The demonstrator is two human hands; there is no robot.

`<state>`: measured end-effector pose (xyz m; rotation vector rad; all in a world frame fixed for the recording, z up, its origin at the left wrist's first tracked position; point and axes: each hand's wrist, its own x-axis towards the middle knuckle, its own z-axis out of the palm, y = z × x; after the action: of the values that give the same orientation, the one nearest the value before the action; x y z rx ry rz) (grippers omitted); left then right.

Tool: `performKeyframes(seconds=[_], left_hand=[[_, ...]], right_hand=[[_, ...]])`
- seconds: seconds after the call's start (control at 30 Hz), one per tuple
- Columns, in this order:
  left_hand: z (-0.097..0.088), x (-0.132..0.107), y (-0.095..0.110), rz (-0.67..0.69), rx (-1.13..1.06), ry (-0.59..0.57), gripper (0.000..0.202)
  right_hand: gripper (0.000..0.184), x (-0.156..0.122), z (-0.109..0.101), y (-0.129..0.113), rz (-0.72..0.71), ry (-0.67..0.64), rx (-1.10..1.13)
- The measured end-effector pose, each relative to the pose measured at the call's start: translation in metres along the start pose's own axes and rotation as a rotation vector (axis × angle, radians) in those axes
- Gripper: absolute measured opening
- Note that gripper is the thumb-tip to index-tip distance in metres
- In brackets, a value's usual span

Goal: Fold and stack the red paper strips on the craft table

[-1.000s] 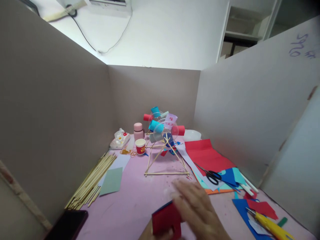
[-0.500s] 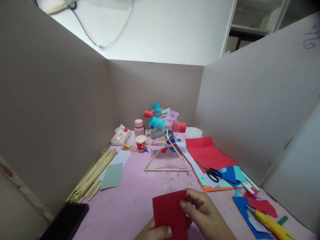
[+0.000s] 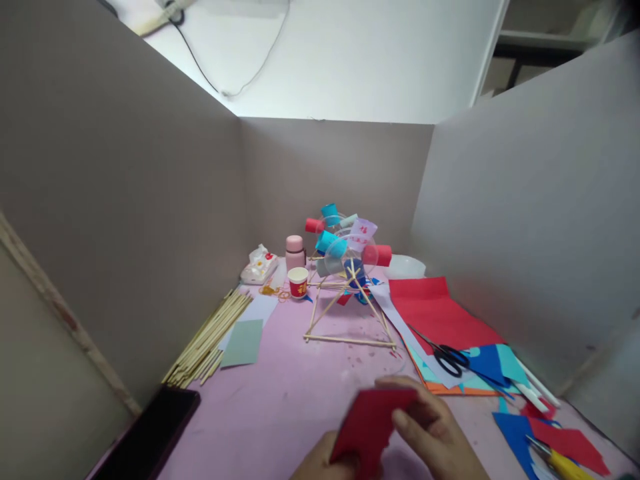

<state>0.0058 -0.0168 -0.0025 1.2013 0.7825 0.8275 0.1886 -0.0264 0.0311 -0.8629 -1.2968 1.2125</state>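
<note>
A piece of red paper (image 3: 371,427) is between my hands at the near edge of the view, tilted and slightly blurred. My left hand (image 3: 320,460) grips its lower left part, with the fingertips partly hidden by the paper and the frame edge. Along the paper's right edge, my right hand (image 3: 437,430) is closed, its thumb in front and fingers curled behind. Beyond them stands a stick frame (image 3: 350,341) carrying a wheel with clear discs (image 3: 334,261) and coloured paper tubes, among them blue (image 3: 331,244) and red (image 3: 377,255).
Wooden sticks (image 3: 207,343), a grey-green sheet (image 3: 243,343) and a black phone (image 3: 150,433) lie left. A paper cup (image 3: 299,283) and pink flask (image 3: 295,252) stand behind. Scissors (image 3: 450,360), red sheets (image 3: 440,307) and a yellow-handled tool (image 3: 563,463) lie right. Grey partitions (image 3: 335,167) enclose the table.
The red paper has tilted and turned between my hands, its top leaning right. Both hands have shifted slightly. The whole scene sits further right as the head view turned left.
</note>
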Motion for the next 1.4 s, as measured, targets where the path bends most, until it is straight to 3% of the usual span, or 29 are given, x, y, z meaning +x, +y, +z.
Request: performKeyframes(seconds=[0.1,0.2,0.37,0.4,0.5,0.67,0.8,0.87,0.9,1.03,1.23,1.4], left_hand=[[-0.010,0.002,0.001,0.027,-0.152,0.206,0.021],[-0.024,0.007,0.009,0.053,-0.240,0.339,0.018],[-0.033,0.012,0.018,-0.012,-0.303,0.399,0.016],[-0.032,0.012,0.018,-0.027,-0.303,0.393,0.017],[-0.028,0.011,0.017,-0.056,-0.302,0.349,0.019],[-0.021,0.009,0.010,-0.089,-0.282,0.223,0.022],[-0.015,0.004,0.001,-0.081,-0.209,0.072,0.025],[-0.013,0.002,0.000,-0.052,-0.146,0.005,0.027],[-0.013,0.001,0.000,-0.031,-0.113,-0.020,0.027],[-0.019,0.006,0.003,0.069,-0.005,-0.070,0.029],[-0.023,0.010,-0.002,0.150,0.030,-0.018,0.049],[-0.013,0.006,0.000,0.059,-0.059,0.085,0.047]], right_hand=[[0.036,0.004,-0.015,-0.007,0.021,0.221,-0.168],[0.043,-0.009,-0.040,-0.003,0.075,0.324,-0.378],[0.047,-0.066,-0.061,0.024,0.220,0.397,-0.597],[0.040,-0.076,-0.060,0.028,0.239,0.317,-0.571],[0.016,-0.091,-0.053,0.026,0.218,0.236,-0.523],[0.034,-0.052,-0.037,0.014,0.198,0.117,-0.480],[0.061,-0.006,-0.002,0.022,0.097,0.063,-0.190],[0.052,0.005,0.017,0.022,0.031,-0.094,-0.058],[0.043,0.008,0.023,0.022,-0.010,-0.112,-0.047],[0.026,0.004,0.030,0.021,-0.241,-0.093,-0.325],[0.028,0.004,0.026,0.043,-0.030,-0.035,0.008],[0.028,0.008,0.032,0.049,0.052,-0.028,0.289]])
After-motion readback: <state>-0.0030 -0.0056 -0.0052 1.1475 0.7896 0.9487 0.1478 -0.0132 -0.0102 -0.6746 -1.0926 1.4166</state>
